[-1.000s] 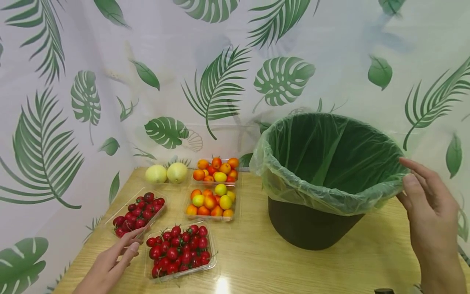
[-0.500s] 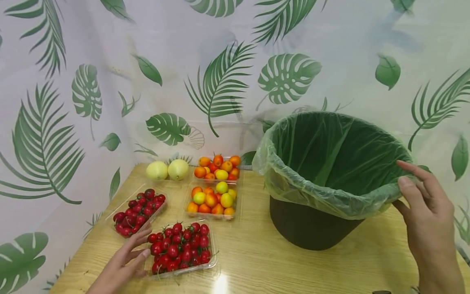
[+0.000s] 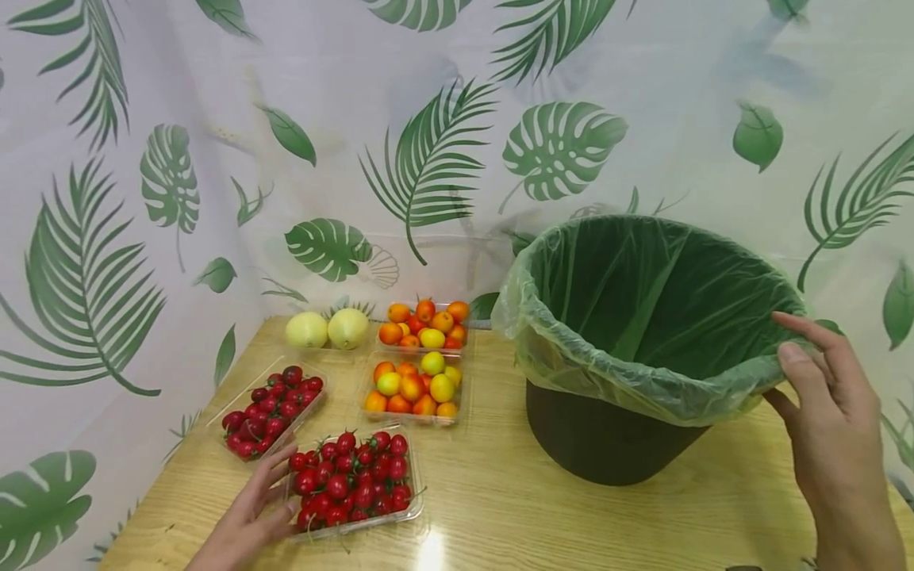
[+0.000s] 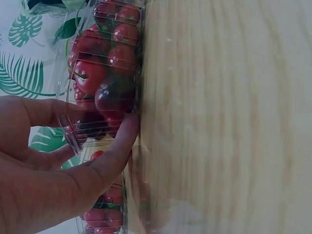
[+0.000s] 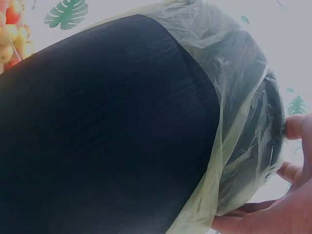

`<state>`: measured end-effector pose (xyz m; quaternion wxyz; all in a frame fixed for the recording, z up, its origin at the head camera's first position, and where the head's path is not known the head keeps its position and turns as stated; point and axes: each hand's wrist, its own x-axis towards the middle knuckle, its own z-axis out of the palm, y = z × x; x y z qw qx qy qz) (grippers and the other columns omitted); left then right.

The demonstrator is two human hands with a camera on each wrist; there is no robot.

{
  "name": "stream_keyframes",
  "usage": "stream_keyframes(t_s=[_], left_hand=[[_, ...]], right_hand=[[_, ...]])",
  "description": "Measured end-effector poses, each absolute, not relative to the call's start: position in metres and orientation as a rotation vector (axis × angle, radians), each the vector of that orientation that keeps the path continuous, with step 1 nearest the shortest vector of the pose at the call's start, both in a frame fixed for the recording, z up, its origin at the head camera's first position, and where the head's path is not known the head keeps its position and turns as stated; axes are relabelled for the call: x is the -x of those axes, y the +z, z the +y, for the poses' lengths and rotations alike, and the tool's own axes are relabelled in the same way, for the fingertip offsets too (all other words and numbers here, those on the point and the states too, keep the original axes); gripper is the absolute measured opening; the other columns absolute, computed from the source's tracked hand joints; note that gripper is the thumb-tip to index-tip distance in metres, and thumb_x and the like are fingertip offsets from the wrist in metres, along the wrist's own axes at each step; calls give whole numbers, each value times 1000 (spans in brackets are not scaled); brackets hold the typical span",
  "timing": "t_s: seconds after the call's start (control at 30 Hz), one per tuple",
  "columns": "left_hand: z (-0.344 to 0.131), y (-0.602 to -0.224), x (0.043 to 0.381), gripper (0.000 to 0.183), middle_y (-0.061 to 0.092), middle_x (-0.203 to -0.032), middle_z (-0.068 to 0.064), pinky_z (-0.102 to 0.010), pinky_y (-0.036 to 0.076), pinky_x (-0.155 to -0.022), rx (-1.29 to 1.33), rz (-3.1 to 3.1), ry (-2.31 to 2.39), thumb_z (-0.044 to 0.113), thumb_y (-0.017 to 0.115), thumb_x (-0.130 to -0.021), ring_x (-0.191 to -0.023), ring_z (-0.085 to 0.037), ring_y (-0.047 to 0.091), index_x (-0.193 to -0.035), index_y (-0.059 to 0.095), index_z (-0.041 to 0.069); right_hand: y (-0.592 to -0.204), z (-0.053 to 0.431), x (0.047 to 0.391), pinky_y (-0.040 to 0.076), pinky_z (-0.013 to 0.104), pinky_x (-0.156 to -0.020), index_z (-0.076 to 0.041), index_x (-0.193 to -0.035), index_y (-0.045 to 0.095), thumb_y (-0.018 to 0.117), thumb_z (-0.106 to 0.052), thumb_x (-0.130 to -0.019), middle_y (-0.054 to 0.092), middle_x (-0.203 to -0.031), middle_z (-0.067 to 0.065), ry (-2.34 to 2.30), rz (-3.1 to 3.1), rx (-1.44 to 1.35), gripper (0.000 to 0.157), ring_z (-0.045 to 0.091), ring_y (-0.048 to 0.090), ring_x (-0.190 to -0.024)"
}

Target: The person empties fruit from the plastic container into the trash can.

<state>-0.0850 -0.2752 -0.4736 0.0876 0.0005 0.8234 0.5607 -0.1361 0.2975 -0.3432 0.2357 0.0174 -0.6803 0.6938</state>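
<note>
My left hand (image 3: 246,511) is at the left end of a clear plastic box of cherry tomatoes (image 3: 353,480) on the table. In the left wrist view, the thumb (image 4: 109,158) lies along the near side of that box and a finger reaches behind its clear wall, gripping the end. At the right, a dark trash can (image 3: 607,436) stands lined with a thin green plastic bag (image 3: 600,369), its edge folded over the rim. My right hand (image 3: 831,420) holds the can's right rim through the bag, thumb and fingers on it.
Behind the left hand lies a second box of dark red fruit (image 3: 271,412). Two boxes of orange and yellow fruit (image 3: 412,388) stand mid-table, with two pale yellow round fruits (image 3: 328,329) at the back left. A leaf-print curtain (image 3: 457,159) backs the wooden table (image 3: 493,507).
My left hand has moved right from beside the cherry tomato box onto its left end. My right hand stays at the can's rim; the view has shifted slightly.
</note>
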Motion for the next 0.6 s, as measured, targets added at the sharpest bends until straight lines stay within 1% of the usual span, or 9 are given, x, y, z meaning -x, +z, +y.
stream_keyframes(t_s=[0.1, 0.17, 0.27, 0.33, 0.37, 0.47, 0.53, 0.57, 0.6], left_hand=[[-274, -473, 87, 75, 17, -165, -28, -65, 35, -111, 5, 2482, 1621, -5, 60, -94, -145, -56, 26, -159, 24, 6], [-272, -472, 88, 78, 17, -165, -30, -65, 34, -112, 10, 2487, 1601, -7, 60, -92, -145, -56, 26, -159, 24, 5], [-270, -471, 88, 80, 16, -164, -32, -65, 34, -112, -25, 2503, 1579, -12, 58, -89, -145, -56, 25, -159, 23, 3], [-270, -470, 89, 81, 16, -164, -33, -62, 36, -112, -70, 2524, 1588, -16, 55, -86, -146, -55, 22, -159, 23, 0], [-269, -469, 89, 81, 16, -164, -32, -57, 40, -111, -76, 2520, 1608, -18, 54, -86, -147, -54, 20, -159, 23, 0], [-269, -464, 90, 82, 12, -166, -28, -41, 59, -88, -79, 2472, 1699, -21, 49, -85, -149, -53, 11, -160, 23, 1], [-270, -462, 90, 81, 11, -167, -27, -33, 60, -80, -95, 2445, 1752, -21, 49, -85, -149, -55, 8, -160, 24, 1], [-270, -462, 90, 81, 11, -167, -26, -30, 59, -77, -92, 2432, 1768, -20, 50, -86, -149, -55, 8, -160, 25, 1], [-271, -461, 90, 79, 11, -168, -25, -32, 60, -79, -108, 2425, 1778, -18, 52, -89, -149, -55, 8, -160, 25, 1]], right_hand=[[-344, 297, 135, -3, 61, -121, -11, -153, 47, 46, -16, -110, 22, -163, 8, 1912, -1861, -63, 44, 24, 13, -154], [-344, 298, 135, -4, 61, -121, -11, -153, 46, 45, -16, -110, 19, -165, 9, 1915, -1864, -74, 44, 24, 11, -154], [-345, 299, 134, -6, 62, -120, -13, -154, 45, 44, -17, -110, 13, -167, 10, 1929, -1872, -88, 44, 23, 9, -155], [-346, 300, 134, -8, 63, -119, -13, -155, 44, 43, -17, -110, 10, -168, 10, 1938, -1879, -97, 45, 22, 6, -155], [-346, 300, 134, -9, 63, -118, -14, -155, 43, 43, -17, -110, 9, -168, 9, 1944, -1881, -101, 45, 22, 6, -155], [-346, 301, 135, -7, 63, -119, -15, -156, 43, 44, -18, -110, 9, -168, 10, 1948, -1889, -101, 45, 22, 8, -155], [-346, 302, 135, -5, 62, -120, -15, -156, 42, 45, -18, -110, 13, -167, 11, 1955, -1892, -99, 46, 23, 10, -155], [-345, 303, 135, -3, 62, -121, -15, -156, 42, 46, -17, -110, 22, -162, 13, 1958, -1890, -95, 46, 24, 17, -153], [-345, 305, 135, 2, 57, -123, -15, -156, 42, 46, -17, -110, 28, -158, 13, 1958, -1891, -94, 47, 25, 23, -150]])
